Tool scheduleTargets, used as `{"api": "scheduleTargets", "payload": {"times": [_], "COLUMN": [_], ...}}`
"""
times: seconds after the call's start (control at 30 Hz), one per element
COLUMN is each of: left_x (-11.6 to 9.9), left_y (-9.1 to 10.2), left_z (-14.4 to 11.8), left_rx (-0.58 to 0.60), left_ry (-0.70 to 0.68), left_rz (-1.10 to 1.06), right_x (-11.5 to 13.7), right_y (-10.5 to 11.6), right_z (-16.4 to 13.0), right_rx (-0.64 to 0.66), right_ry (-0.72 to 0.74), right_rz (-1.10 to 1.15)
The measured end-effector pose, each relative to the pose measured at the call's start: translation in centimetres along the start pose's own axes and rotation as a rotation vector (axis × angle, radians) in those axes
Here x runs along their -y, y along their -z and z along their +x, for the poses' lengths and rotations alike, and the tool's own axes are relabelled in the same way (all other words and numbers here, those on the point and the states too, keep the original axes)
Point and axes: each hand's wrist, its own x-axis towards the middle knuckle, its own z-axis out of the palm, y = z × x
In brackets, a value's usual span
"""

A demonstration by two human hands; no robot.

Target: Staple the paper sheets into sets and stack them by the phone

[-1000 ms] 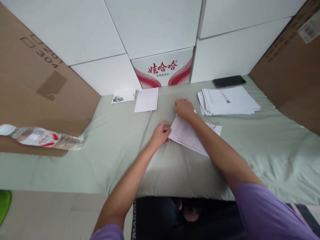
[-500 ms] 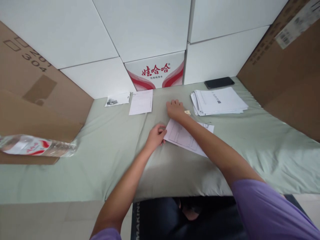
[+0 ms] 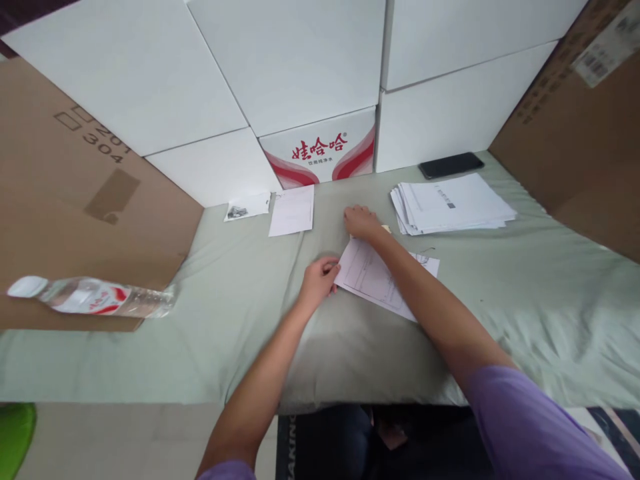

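Note:
My left hand pinches the left corner of a printed sheet of paper between thumb and fingers. The sheet lies slanted on the green cloth, partly under my right forearm. My right hand rests at the sheet's upper left edge with its fingers curled down; whatever is under them is hidden. A small pale yellow piece shows just beside my right wrist. On the sheet's right part there is a small dark drawing and a thin dark loop, both half visible past my forearm.
A stack of printed papers lies right, with a black phone behind it. Back left are another sheet and a small white packet. A water bottle lies left against a cardboard box. White boxes wall the back.
The whole view has shifted a little, so things sit farther right. Both hands keep nearly the same places at the sheet.

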Motion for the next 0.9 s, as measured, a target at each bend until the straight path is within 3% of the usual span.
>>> {"api": "scheduleTargets", "payload": {"times": [0.2,0.33,0.43,0.63,0.77,0.9], "left_x": [-0.1,0.1,0.1,-0.7,-1.2,-0.9], "left_y": [1.4,4.0,6.5,9.1,8.9,8.1], "left_z": [0.1,0.3,0.4,0.6,0.7,0.7], "left_rx": [0.018,0.018,-0.028,-0.34,-0.507,-0.55], "left_ry": [0.02,-0.003,-0.076,-0.212,-0.276,-0.287], "left_rz": [-0.019,-0.028,-0.053,-0.278,-0.433,-0.444], "right_x": [-0.5,-1.4,-2.1,-2.7,-3.2,-3.2], "right_y": [1.1,2.4,3.8,7.2,8.9,8.6], "right_z": [0.1,0.0,-0.2,-2.3,-4.1,-4.1], "right_rx": [-0.116,-0.15,-0.084,0.155,0.175,0.29], "right_ry": [-0.036,-0.03,0.05,0.101,0.153,0.199], "right_rz": [0.161,0.334,0.478,0.784,0.938,0.912]}}
